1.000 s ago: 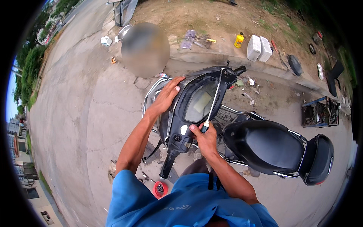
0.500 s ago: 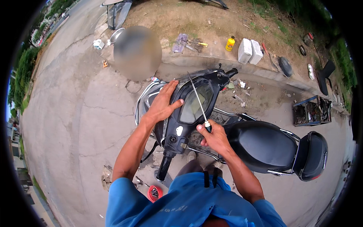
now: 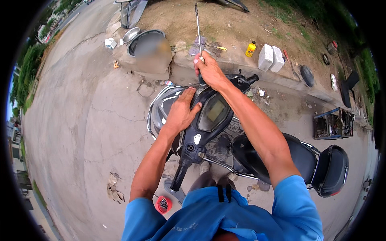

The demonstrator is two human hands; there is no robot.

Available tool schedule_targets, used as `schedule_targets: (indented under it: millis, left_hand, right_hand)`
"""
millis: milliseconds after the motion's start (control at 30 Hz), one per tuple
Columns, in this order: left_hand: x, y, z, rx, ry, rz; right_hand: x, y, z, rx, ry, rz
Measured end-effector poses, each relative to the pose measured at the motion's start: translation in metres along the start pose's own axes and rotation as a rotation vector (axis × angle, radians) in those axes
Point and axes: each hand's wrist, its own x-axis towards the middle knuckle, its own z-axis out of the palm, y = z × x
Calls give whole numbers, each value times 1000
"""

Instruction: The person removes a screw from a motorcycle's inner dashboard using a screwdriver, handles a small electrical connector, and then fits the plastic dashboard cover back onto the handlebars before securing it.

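Two hands work: the right hand point(image 3: 210, 70) is clenched around a long screwdriver point(image 3: 198, 28); the left hand point(image 3: 181, 112) lies flat, fingers point(image 3: 192, 97) spread, on the scooter dashboard point(image 3: 213, 114).

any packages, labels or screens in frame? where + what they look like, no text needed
Instrument screen: middle of the scooter's black handlebar cover, beside the left hand; rounded, greenish-grey.
White sticker: on the cover just below the screen; small, rounded.
Yellow bottle: on the dirt past the kerb; dark cap.
Two white blocks or containers: right of the bottle; boxy, cannot tell which.
Small white carton: far left by the metal bowl.
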Motion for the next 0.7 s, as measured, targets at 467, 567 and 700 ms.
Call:
schedule_targets:
  millis: [467,567,700]
  left_hand:
    - [-19,-25,1,-588,34,-313]
    - [-52,-17,-7,-230,-20,-476]
    - [-84,6,-9,-79,-92,-665]
  right_hand:
    - [-22,15,15,-54,21,9]
    - [-24,17,8,-25,28,-75]
    - [-24,22,15,5,13,-107]
